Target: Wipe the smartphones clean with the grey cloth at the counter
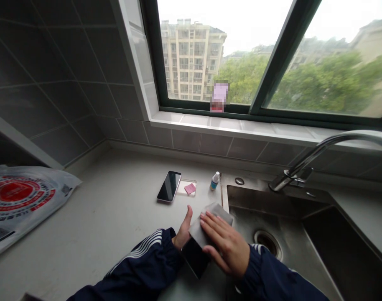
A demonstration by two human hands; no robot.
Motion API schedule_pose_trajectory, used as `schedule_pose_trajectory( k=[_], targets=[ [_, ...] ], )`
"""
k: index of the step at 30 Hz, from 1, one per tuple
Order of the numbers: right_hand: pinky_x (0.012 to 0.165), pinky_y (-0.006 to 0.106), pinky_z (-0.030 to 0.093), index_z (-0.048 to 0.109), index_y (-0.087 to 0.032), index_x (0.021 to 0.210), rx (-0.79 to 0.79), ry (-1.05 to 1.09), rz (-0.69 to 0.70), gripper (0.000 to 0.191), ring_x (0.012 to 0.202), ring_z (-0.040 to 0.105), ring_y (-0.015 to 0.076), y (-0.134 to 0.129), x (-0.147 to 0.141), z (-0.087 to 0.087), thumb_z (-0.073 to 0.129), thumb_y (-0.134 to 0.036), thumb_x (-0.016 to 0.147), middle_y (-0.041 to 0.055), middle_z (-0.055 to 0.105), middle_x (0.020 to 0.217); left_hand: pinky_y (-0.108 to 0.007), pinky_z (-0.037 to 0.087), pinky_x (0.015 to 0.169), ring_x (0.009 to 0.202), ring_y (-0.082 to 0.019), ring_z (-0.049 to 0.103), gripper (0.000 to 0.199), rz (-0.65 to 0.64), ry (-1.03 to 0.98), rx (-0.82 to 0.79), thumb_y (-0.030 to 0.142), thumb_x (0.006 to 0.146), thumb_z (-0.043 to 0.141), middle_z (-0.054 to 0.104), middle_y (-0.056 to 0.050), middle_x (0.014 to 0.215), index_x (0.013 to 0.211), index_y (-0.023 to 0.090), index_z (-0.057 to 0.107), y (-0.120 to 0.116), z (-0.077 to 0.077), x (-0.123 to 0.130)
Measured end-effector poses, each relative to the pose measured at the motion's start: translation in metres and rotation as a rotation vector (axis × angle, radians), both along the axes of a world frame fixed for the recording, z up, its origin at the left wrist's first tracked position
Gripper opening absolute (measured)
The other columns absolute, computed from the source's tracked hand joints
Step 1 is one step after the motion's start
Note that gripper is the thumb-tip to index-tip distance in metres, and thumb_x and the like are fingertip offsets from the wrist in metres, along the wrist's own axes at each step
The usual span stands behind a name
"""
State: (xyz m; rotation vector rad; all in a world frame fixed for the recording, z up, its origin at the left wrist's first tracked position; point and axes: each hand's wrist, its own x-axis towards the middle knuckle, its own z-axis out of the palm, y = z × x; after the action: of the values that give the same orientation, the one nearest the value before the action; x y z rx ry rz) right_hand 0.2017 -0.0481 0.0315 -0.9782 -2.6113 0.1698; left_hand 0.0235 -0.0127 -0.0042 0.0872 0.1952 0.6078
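Observation:
A dark-screened phone [195, 256] lies tilted in my left hand [183, 232], whose thumb sticks up beside it while the other fingers are hidden underneath. Over the phone's upper part is a thin grey cloth [218, 209]. My right hand [228, 244] presses this cloth against the screen, with its fingers stretched across it and its thumb near the phone's bare lower part. Beyond my hands, a second phone [169, 186] rests on the counter beside a clear phone case [181, 190] with a small pink piece [190, 189] on it. A small white-capped spray bottle [214, 181] stands near the sink.
To the right is a steel sink [291, 213] with a curved faucet [306, 156]. A white plastic bag with red print [21, 200] lies at the left of the pale counter [115, 209]. A tiled sill [225, 122] and window run along the back.

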Motion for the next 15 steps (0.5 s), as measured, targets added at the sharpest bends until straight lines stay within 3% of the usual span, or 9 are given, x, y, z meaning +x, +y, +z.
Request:
schedule_pose_trajectory(
  k=[2,5,8,11,13,15],
  targets=[
    [0.11,0.048,0.041,0.038,-0.008,0.146,0.036,0.033,-0.067,0.055,0.143,0.031,0.0299,0.01,0.008,-0.003,0.046,-0.032,0.098,0.0142,0.038,0.151,-0.031,0.034,0.102,0.108,-0.022,0.061,0.084,-0.009,-0.051,0.062,0.073,0.086,0.026,0.066,-0.013,0.113,0.141,0.013,0.043,0.001,0.004,0.001],
    [0.11,0.049,0.042,0.042,-0.007,0.144,0.086,0.095,-0.084,0.054,0.143,0.031,0.0312,0.007,0.004,-0.007,0.049,-0.029,0.096,0.0155,0.042,0.149,-0.031,0.032,0.104,0.112,-0.022,0.059,0.082,-0.028,-0.067,0.076,0.073,0.087,0.025,0.066,-0.013,0.116,0.142,0.015,0.042,0.0,0.005,0.0],
    [0.112,0.052,0.036,0.043,-0.008,0.143,0.087,0.106,-0.012,0.053,0.143,0.029,0.0313,-0.011,-0.012,-0.008,0.048,-0.03,0.096,0.0143,0.041,0.15,-0.023,0.045,0.08,0.079,-0.014,0.065,0.079,-0.025,-0.026,-0.053,0.073,0.084,0.033,0.069,-0.006,0.084,0.132,0.013,0.052,-0.002,0.0,-0.002],
    [0.114,0.052,0.034,0.044,-0.009,0.143,0.06,0.115,0.079,0.055,0.143,0.028,0.0315,-0.022,-0.021,-0.006,0.046,-0.04,0.097,0.0127,0.04,0.151,-0.017,0.041,0.054,0.046,-0.006,0.05,0.074,-0.014,0.037,-0.167,0.073,0.08,0.046,0.054,0.005,0.055,0.121,0.012,0.058,-0.004,-0.002,-0.003],
    [0.113,0.05,0.035,0.043,-0.011,0.144,0.053,0.099,0.067,0.055,0.143,0.03,0.03,-0.016,-0.015,-0.004,0.046,-0.039,0.097,0.012,0.041,0.15,-0.019,0.045,0.062,0.053,-0.008,0.056,0.075,0.001,0.042,-0.125,0.073,0.081,0.044,0.06,0.002,0.062,0.123,0.012,0.056,-0.003,-0.001,-0.002],
    [0.113,0.049,0.037,0.04,-0.011,0.146,0.063,0.08,-0.008,0.055,0.142,0.032,0.0293,-0.003,-0.005,-0.005,0.048,-0.032,0.096,0.0131,0.041,0.15,-0.025,0.045,0.084,0.081,-0.015,0.065,0.077,0.025,0.009,-0.017,0.072,0.085,0.037,0.068,-0.006,0.086,0.131,0.013,0.052,-0.002,0.001,0.0]
  ],
)
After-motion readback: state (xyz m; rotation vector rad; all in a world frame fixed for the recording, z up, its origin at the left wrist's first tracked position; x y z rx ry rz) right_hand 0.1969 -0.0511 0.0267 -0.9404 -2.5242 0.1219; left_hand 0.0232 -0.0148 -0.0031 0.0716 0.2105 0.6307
